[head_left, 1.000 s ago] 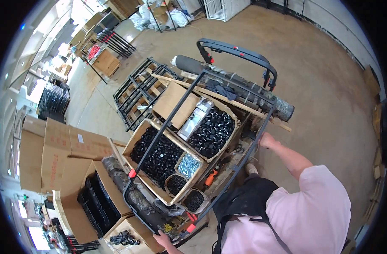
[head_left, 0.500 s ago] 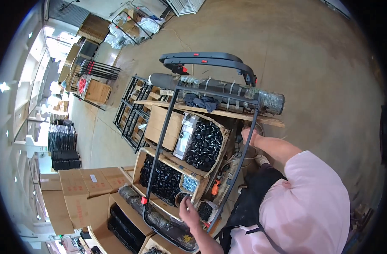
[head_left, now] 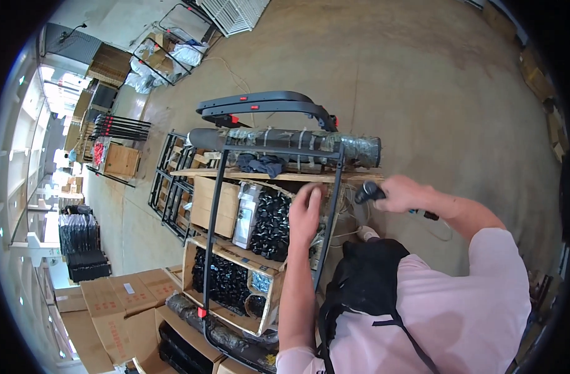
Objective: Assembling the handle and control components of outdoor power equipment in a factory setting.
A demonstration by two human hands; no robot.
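My right hand [head_left: 400, 193] is closed round a black power drill [head_left: 368, 192], held in the air to the right of the black metal tube frame [head_left: 217, 218]. A black end of the drill shows below my wrist. My left hand [head_left: 305, 215] is over the frame's right part, beside a box of black plastic parts [head_left: 272, 224]. Its thumb and fingers are pinched together. Anything between them is too small to make out. The frame rests across a padded roll wrapped in clear film [head_left: 297, 140] at its far end.
Nearer me stands a wooden crate [head_left: 188, 265] with more black parts and small boxes of silvery pieces. A curved black rail [head_left: 266, 100] lies beyond the roll. Cardboard boxes [head_left: 120, 308] stand at lower left. A cable [head_left: 444, 234] hangs on the right.
My right hand has come up and to the right, now with the drill in view. My left hand has moved from the small boxes to farther over the frame. The whole view has shifted.
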